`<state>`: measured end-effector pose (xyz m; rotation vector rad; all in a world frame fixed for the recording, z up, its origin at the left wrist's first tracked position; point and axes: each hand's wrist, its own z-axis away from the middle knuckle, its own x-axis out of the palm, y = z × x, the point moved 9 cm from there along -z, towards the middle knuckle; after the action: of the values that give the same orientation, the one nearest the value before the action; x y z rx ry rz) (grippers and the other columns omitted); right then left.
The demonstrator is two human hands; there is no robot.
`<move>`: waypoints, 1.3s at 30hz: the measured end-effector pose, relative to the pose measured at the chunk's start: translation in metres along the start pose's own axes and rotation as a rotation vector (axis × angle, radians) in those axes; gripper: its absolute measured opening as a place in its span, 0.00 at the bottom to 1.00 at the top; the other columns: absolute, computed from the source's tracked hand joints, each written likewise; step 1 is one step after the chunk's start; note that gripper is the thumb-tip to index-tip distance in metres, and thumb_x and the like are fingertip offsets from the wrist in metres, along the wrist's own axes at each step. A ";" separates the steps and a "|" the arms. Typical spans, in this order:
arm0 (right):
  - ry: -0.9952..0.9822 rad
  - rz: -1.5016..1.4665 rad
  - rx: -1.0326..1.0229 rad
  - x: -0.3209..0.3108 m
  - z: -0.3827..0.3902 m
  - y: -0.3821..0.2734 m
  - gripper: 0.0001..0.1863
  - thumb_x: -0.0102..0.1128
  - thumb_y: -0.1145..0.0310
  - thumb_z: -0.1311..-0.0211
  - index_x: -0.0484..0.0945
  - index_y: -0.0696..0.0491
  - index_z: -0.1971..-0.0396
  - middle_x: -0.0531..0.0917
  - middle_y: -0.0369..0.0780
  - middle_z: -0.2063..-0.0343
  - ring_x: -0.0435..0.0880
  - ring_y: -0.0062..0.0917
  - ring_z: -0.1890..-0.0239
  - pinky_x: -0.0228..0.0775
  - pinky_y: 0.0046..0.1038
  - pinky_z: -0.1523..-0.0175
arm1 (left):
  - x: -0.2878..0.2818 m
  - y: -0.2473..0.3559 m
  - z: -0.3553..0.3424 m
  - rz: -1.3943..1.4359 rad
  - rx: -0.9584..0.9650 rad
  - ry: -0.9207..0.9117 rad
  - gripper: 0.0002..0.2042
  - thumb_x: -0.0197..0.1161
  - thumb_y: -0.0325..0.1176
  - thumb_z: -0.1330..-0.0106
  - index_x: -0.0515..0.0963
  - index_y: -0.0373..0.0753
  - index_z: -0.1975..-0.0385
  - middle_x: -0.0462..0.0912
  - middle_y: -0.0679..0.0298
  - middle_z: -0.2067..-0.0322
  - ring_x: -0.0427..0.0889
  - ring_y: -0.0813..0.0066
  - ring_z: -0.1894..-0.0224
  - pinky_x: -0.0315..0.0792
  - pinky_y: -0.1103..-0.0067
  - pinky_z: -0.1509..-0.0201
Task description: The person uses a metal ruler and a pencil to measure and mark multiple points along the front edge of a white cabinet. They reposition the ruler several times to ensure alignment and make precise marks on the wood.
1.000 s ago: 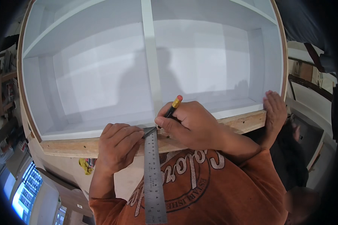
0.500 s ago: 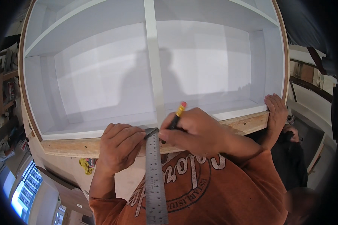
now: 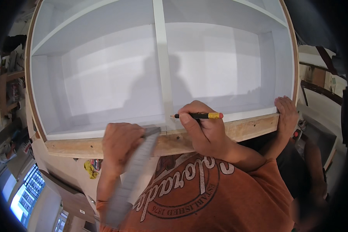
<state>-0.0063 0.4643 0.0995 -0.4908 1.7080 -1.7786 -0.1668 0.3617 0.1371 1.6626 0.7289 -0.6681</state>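
My left hand (image 3: 120,143) grips a steel ruler (image 3: 133,178), blurred and slanting down from the cabinet's near edge. My right hand (image 3: 203,131) holds a black pencil (image 3: 199,116) with yellow band and red eraser, its tip pointing left beside the middle upright (image 3: 164,81). The white compartmented cabinet (image 3: 210,62) has a raw wooden strip (image 3: 243,127) along its near edge, close to both hands. Another person's hand (image 3: 285,114) rests on its right corner.
At the left are shelves with mixed items (image 3: 9,85), a seated-looking person (image 3: 2,150) and a bright window (image 3: 25,197). A yellow cloth (image 3: 89,169) lies below the cabinet. Dark-clothed co-worker parts (image 3: 313,166) and dark rails (image 3: 317,89) are at the right.
The ruler has swung from upright to slanting down-left with my left hand. My right hand has shifted right, and the pencil has tipped from steep to nearly level.
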 end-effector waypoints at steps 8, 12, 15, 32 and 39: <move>0.125 0.049 -0.172 -0.002 0.003 -0.011 0.09 0.56 0.72 0.25 0.76 0.61 0.52 0.80 0.44 0.67 0.77 0.26 0.71 0.71 0.26 0.63 | -0.072 0.002 0.037 0.004 -0.288 0.276 0.08 0.67 0.22 0.41 0.79 0.32 0.61 0.80 0.53 0.66 0.73 0.59 0.69 0.68 0.72 0.64; 0.131 -0.060 -0.147 0.000 0.005 -0.012 0.11 0.56 0.72 0.25 0.75 0.60 0.48 0.79 0.43 0.67 0.76 0.24 0.70 0.70 0.25 0.62 | -0.086 0.040 0.049 -0.027 -0.216 0.221 0.12 0.70 0.29 0.39 0.78 0.31 0.59 0.80 0.52 0.66 0.75 0.61 0.68 0.68 0.72 0.64; 0.183 -0.038 -0.187 -0.006 0.007 -0.007 0.12 0.55 0.71 0.24 0.75 0.60 0.47 0.79 0.42 0.67 0.75 0.23 0.69 0.71 0.25 0.62 | -0.113 0.067 0.065 0.031 -0.134 0.382 0.18 0.67 0.31 0.36 0.74 0.27 0.50 0.77 0.54 0.64 0.75 0.68 0.65 0.67 0.75 0.60; 0.155 0.235 -0.447 0.002 0.045 -0.036 0.16 0.66 0.78 0.40 0.79 0.59 0.51 0.84 0.45 0.62 0.83 0.40 0.64 0.74 0.32 0.56 | 0.010 -0.037 -0.003 0.410 -0.474 -0.395 0.13 0.68 0.28 0.35 0.84 0.34 0.52 0.84 0.59 0.64 0.80 0.65 0.65 0.73 0.71 0.57; -0.043 0.401 -0.502 0.009 0.054 -0.039 0.17 0.70 0.78 0.49 0.81 0.56 0.57 0.83 0.39 0.68 0.81 0.30 0.70 0.68 0.31 0.62 | 0.015 -0.010 -0.003 0.045 -0.206 -0.119 0.15 0.70 0.28 0.41 0.85 0.41 0.53 0.80 0.63 0.66 0.75 0.62 0.65 0.72 0.70 0.60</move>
<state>0.0155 0.4167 0.1414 -0.3530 2.0531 -1.0518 -0.1648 0.3680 0.1200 1.4350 0.6507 -0.6323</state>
